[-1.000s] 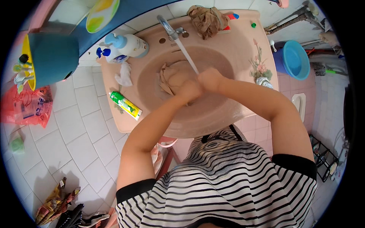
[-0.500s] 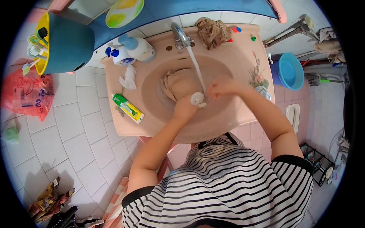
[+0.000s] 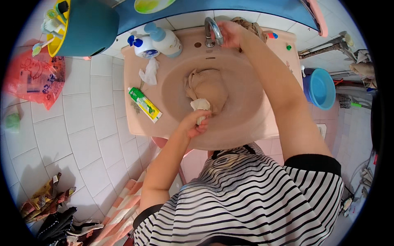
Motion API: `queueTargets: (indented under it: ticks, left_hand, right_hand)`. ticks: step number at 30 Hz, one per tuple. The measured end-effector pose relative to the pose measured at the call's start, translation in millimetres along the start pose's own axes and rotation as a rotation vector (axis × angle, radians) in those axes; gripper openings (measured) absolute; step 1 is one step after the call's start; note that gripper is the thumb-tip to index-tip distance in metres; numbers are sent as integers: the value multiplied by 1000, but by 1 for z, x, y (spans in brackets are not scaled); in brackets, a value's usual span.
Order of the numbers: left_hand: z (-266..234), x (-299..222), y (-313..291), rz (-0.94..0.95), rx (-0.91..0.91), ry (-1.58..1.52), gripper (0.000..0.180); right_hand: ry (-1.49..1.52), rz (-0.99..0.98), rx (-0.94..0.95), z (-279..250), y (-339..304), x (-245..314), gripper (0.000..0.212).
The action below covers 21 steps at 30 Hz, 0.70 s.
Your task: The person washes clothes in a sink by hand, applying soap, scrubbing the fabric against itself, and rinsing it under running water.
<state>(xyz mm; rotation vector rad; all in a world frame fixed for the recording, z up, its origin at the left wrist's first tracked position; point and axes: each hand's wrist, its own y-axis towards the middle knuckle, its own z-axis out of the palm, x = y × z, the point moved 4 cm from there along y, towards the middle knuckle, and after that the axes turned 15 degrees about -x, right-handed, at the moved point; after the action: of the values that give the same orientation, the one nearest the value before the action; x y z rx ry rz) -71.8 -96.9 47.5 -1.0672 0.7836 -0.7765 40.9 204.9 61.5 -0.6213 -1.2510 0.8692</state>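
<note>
Apparently mid-rinse, left fingers [image 3: 200,128] clench a crumpled cream cloth [image 3: 200,104]. Right fingers [image 3: 227,29], grip unclear, meet the curved chrome tap [image 3: 208,30]; wringing would need both.

1. In the sink [image 3: 246,123]: a cloth [image 3: 211,88], with the left hand [image 3: 195,124] and the rag [image 3: 200,104] it holds over the front part.
2. At the sink's back, near the middle: the faucet [image 3: 209,40], the right hand [image 3: 230,35] at its spout.
3. On the sink's back right: a bundle [image 3: 252,26], partly behind that hand; a cap [image 3: 289,47] nearer the corner.
4. On the sink's back left: two pump bottles [image 3: 167,43], side by side.
5. On the sink's left ledge: a wad [image 3: 150,71], then a tube [image 3: 145,105] farther forward.
6. Right of the sink: a tub [image 3: 321,88].
7. Left of the sink: a brush holder [image 3: 88,30]; farther left, a bag [image 3: 37,78].
</note>
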Motion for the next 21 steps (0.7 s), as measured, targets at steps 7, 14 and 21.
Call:
queueTargets:
  ticks: [7,14,21]
  left_hand:
    - [-9,-5,9,-198,250,60,19]
    - [23,-7,9,-85,128,616,20]
    - [31,-35,21,935,-435,1527,27]
  right_hand:
    - [-895,-1477,109,-5,-129,-128,42]
    - [-1478,-1370,295,12,-132,-173,32]
    - [-1739,-1107,132,9,-118,-177,15]
